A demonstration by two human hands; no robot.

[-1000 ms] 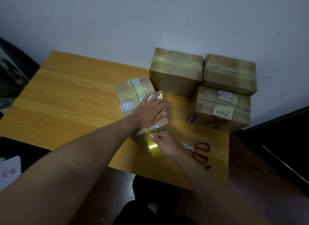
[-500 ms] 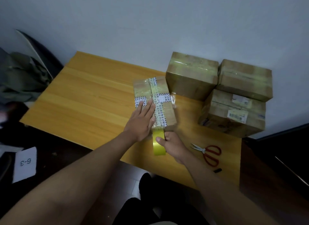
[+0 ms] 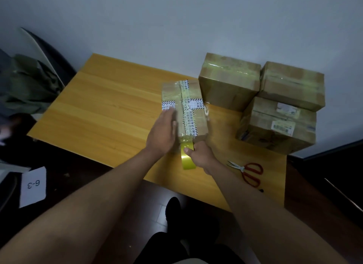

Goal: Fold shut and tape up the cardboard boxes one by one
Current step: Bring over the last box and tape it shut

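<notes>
A small cardboard box (image 3: 193,98) lies shut on the wooden table (image 3: 110,110), with printed tape strips and clear tape across its top. My left hand (image 3: 162,133) lies flat against the box's left near side, fingers straight. My right hand (image 3: 200,155) grips a yellow tape roll (image 3: 187,160) just below the box's near end; a strip of tape runs from the roll up onto the box.
Three taped cardboard boxes (image 3: 228,81) stand at the back right, one (image 3: 292,83) stacked on another (image 3: 275,126). Red-handled scissors (image 3: 249,171) lie near the table's right front edge. A card marked 6-3 (image 3: 33,186) lies on the floor at left, with a chair with cloth (image 3: 29,85) beyond it.
My left hand slid from the box's top to its left near side. The right hand keeps the tape roll at the box's near end. The camera view shifted left.
</notes>
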